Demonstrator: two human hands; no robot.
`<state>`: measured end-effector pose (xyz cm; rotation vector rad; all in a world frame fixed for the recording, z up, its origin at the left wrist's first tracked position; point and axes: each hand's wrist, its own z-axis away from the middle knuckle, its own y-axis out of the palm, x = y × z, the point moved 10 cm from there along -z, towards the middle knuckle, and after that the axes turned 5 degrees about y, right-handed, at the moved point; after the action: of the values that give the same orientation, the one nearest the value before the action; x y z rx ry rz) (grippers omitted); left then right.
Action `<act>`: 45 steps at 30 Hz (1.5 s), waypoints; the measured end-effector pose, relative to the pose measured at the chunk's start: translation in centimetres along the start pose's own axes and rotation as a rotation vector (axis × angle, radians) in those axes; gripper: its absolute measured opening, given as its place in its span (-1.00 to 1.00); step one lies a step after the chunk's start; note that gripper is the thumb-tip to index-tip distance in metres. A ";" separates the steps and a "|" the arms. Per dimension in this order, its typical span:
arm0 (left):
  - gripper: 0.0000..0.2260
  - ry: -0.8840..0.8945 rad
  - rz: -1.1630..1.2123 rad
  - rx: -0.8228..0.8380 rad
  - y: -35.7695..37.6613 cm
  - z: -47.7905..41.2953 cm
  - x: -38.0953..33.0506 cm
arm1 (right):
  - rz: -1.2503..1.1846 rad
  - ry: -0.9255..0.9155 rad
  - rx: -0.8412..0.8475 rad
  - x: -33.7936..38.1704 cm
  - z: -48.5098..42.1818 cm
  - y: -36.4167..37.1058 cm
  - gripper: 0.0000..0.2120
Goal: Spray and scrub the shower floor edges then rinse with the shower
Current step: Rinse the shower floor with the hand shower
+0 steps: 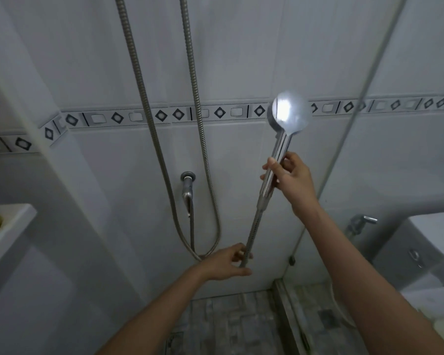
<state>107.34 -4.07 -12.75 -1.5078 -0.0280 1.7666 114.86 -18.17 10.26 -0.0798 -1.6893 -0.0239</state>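
- Metal hose (150,121), centre-left: 2 runs drop down the tiled wall and loop low beside the wall valve (188,187). We judge that the slack lets the head reach the floor edges.
- Left hand (226,263): thumb and fingers are curled lightly round the hose, well below the handle. We read this as guiding the hose so it neither drags nor kinks.
- Shower floor (228,324): grey mosaic tiles lie below both forearms. We see no water falling, and we cannot tell whether the floor is wet.
- Hand shower (289,114): it is held upright and clear of the wall, with glare on the round disc. It is not yet aimed down, so we judge the rinse has not begun.
- Right hand (291,175): it is wrapped firmly round the chrome handle just under the disc. The 2 hands are apart, 1 above the other.
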 end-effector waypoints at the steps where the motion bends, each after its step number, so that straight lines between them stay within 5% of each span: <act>1: -0.80 -0.016 -0.016 -0.032 -0.5 0.3 1.0 | -0.031 -0.012 0.000 1.3 0.0 -0.1 -0.82; 5: -0.84 -0.153 -0.299 -0.043 -3.9 2.1 4.5 | -0.119 -0.124 -0.012 7.4 0.1 -1.0 -0.93; 9: -0.72 -0.186 -0.188 -0.378 -11.6 3.6 1.7 | -0.251 -0.203 -0.036 12.7 -0.6 -1.8 -0.88; 15: -0.75 0.152 -0.214 -0.702 -23.3 7.3 -11.5 | -0.432 -0.275 -0.124 22.5 -3.6 -3.3 -0.70; 19: -0.79 0.431 -0.214 -0.676 -27.7 9.6 -21.5 | -0.273 -0.423 -0.199 32.1 -5.1 -3.4 -0.69; 25: -0.72 0.611 -0.264 -0.704 -32.3 9.4 -31.4 | -0.147 -0.715 -0.209 46.3 -5.5 -2.6 -0.74; 35: -0.84 0.664 0.091 -0.691 -36.7 3.5 -42.2 | -0.095 -0.917 -0.126 61.8 -11.0 -1.3 -0.83; 45: -0.80 0.540 -0.010 -0.739 -38.4 -1.5 -46.7 | -0.092 -0.967 0.045 64.4 -17.0 -1.7 -0.85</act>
<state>128.20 -5.09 44.01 -2.4641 -0.4527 1.3347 123.97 -18.44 76.20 0.0310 -2.6579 -0.0166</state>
